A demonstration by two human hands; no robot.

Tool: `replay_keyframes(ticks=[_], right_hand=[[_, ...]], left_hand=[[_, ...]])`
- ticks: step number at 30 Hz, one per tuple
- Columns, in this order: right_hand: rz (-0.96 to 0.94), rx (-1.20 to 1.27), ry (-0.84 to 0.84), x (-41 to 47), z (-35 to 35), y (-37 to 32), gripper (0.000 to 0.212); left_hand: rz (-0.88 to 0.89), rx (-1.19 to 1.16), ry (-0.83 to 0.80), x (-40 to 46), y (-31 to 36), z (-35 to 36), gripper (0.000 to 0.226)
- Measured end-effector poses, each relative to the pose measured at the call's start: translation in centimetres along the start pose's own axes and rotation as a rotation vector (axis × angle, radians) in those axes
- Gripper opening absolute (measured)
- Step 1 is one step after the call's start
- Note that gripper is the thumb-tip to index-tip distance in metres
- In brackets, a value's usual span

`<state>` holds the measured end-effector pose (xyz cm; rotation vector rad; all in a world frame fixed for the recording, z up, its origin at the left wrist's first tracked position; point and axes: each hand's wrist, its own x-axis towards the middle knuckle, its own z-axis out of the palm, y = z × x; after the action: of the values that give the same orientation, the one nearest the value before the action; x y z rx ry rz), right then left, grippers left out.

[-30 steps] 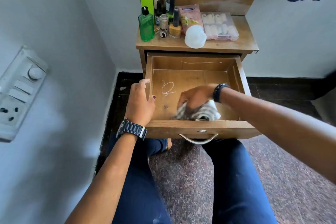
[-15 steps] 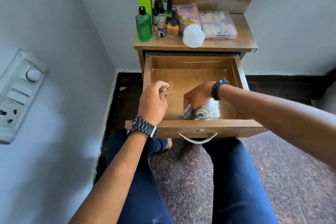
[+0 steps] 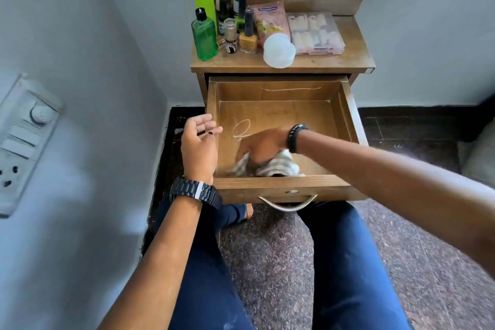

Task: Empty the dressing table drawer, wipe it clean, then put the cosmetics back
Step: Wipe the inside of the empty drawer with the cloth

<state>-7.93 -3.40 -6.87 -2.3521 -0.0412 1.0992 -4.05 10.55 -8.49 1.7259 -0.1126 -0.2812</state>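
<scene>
Our right hand [image 3: 261,146] grips the striped cloth [image 3: 278,166] near the drawer's [image 3: 281,186] front edge; our left hand [image 3: 199,144] hovers beside its left wall, fingers [image 3: 206,126] loosely spread.

Pale grey walls [image 3: 80,35], speckled stone floor [image 3: 267,262], wall switchboard [image 3: 21,142].

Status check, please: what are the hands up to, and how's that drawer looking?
Right hand gripping striped cloth, wiping drawer floor. Left hand open, beside drawer's left wall. Cosmetics up on tabletop. Nothing in the way.
</scene>
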Motion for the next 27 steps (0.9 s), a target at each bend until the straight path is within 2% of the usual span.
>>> replay_keyframes(ticks=[4, 8, 11, 14, 17, 19, 23, 27], right_hand=[[-0.077, -0.052, 0.106, 2.2, 0.6, -2.3, 0.037], [-0.028, -0.126, 0.003, 0.9, 0.3, -0.9, 0.034], [0.078, -0.215, -0.059, -1.3, -0.5, 0.1, 0.039], [0.23, -0.307, -0.156, -3.3, -1.1, 2.2, 0.03], [0.405, -0.508, -0.317, -5.1, -0.9, 4.8, 0.02], [0.465, -0.557, -0.326, -6.2, -0.6, 6.3, 0.022], [0.402, -0.439, -0.272, -7.0, -0.7, 6.2, 0.032], [0.213, -0.15, -0.066, -5.8, -0.6, 3.4, 0.024]], left_hand=[[-0.002, 0.003, -0.001, 0.0, -0.1, 0.0, 0.038], [0.019, 0.034, -0.02, -0.2, -0.1, 0.1, 0.038], [0.064, 0.089, -0.07, -0.4, 0.0, 0.0, 0.036], [0.129, 0.173, -0.217, -0.8, 0.0, 0.0, 0.032], [0.188, 0.31, -0.324, -1.0, 0.0, 0.1, 0.026], [0.206, 0.385, -0.375, -1.1, -0.1, 0.4, 0.023], [0.257, 0.508, -0.417, -1.4, -0.1, 1.0, 0.025], [0.277, 0.601, -0.445, -1.4, 0.1, 1.2, 0.036]])
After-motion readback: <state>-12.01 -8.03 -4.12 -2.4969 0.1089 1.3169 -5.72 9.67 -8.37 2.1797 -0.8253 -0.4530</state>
